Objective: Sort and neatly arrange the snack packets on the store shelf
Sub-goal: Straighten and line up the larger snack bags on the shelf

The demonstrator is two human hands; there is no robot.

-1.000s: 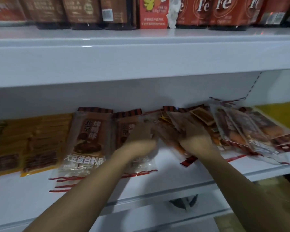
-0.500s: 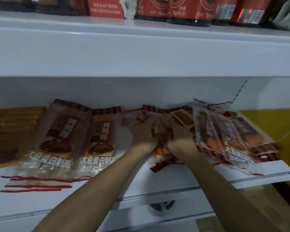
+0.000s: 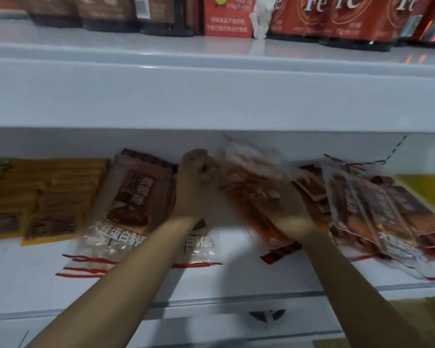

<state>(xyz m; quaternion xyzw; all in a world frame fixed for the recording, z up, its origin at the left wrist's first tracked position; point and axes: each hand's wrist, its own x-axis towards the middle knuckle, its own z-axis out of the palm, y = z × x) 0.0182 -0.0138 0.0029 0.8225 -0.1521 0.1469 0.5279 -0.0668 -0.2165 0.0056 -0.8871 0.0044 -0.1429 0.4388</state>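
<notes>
Brown and clear snack packets lie on the white middle shelf. My left hand and my right hand together hold a blurred bunch of orange-brown packets, raised off the shelf at the centre. My left hand grips its upper left end with curled fingers. My right hand holds its lower right side. A neat brown packet lies just left of my left hand, and another packet shows under my left forearm. A loose, fanned pile of packets leans at the right.
Yellow and brown packets fill the left of the shelf. The upper shelf overhangs close above my hands and carries red boxes and dark packs. A yellow panel stands at the far right.
Both hands have lifted the bunch of packets up off the shelf toward the back. The camera has shifted slightly, and the hands are motion-blurred.
</notes>
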